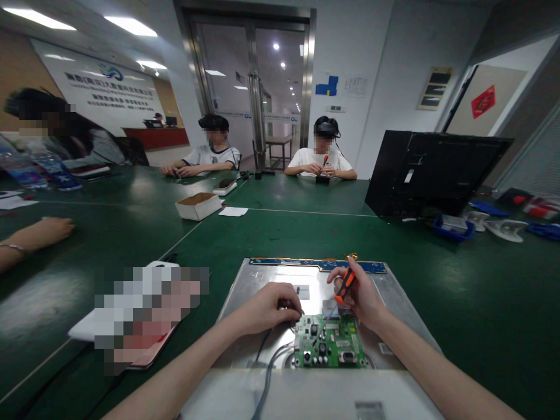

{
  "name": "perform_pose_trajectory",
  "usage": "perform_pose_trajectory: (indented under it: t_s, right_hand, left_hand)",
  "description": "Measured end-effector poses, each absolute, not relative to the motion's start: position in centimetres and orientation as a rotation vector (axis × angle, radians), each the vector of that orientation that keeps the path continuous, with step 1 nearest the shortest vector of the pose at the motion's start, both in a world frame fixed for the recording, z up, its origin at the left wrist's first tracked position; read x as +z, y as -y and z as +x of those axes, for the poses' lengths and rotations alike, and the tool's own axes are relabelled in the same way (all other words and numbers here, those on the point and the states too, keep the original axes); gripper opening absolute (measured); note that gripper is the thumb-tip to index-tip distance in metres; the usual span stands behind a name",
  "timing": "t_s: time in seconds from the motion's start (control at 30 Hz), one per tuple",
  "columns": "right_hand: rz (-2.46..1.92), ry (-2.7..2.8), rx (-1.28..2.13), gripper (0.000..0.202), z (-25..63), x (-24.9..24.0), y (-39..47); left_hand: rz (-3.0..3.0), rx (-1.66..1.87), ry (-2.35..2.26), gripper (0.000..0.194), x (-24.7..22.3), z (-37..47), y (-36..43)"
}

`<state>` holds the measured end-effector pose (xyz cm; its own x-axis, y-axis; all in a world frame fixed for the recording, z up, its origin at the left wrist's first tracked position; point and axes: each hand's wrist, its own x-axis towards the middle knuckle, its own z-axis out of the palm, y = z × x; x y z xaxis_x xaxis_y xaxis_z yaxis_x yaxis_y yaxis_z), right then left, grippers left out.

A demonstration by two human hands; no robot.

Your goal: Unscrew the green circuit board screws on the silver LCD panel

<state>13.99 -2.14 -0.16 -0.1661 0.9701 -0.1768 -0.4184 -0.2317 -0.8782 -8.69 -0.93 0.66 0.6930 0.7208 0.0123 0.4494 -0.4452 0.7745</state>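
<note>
Left grip [277,301]: fingers curled in at the upper left corner of the green circuit board [331,350]. Tips hidden, so can't tell if they're clamped on anything. Grey cables [267,379] run to the board's left edge, just below that grip. Easy to snag; keep wrist and sleeve side off them.

Board sits on the silver metal panel [262,277], between the two forearms; panel is on the green surface [280,234]. Blue strip board [284,264] lies along the panel's far edge.

Right grip [362,294]: clamped on the orange-and-black handle of a screwdriver [347,285], shaft slanting down-left over the green board. Can't tell whether the tip touches.

Reads as driver work on that board. To do it well: bring the shaft more upright, seat the tip fully before turning, press lightly, steer clear of the components. Left fingers should brace the board by its edge only.

Far right: black monitor [431,175], blue tray [455,232] near it, both well apart from the work.
</note>
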Motion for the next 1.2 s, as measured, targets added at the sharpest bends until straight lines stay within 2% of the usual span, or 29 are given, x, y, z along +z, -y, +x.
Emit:
perform_pose_trajectory:
  t_s: [0.23, 0.7, 0.93, 1.0, 1.1, 1.2]
  right_hand:
    - [-0.926, 0.788, 1.552, 0.055, 14.0, -0.4, 2.2]
    - [-0.774, 0.915, 1.281, 0.035, 10.4, 3.8, 2.5]
    - [-0.926, 1.379, 0.671, 0.015, 10.1, 2.6, 4.0]
    - [-0.956, 1.479, 0.506, 0.021, 10.4, 1.9, 4.5]
    - [-0.901, 1.547, 0.376, 0.047, 10.4, 1.1, 5.2]
    - [-0.829, 1.589, 0.332, 0.063, 10.1, 0.6, 5.5]
  left_hand:
    - [2.084, 0.445, -0.887, 0.004, 0.5, -8.7, 0.9]
    - [2.007, 0.471, -0.903, 0.004, 0.5, -8.5, 1.1]
    - [2.033, 0.448, -0.94, 0.004, 0.3, -8.3, 1.1]
    - [2.047, 0.442, -0.933, 0.003, 0.4, -8.4, 1.1]
    - [2.08, 0.437, -0.904, 0.004, 0.5, -8.5, 1.0]
    - [2.109, 0.429, -0.872, 0.01, 0.4, -8.8, 0.9]
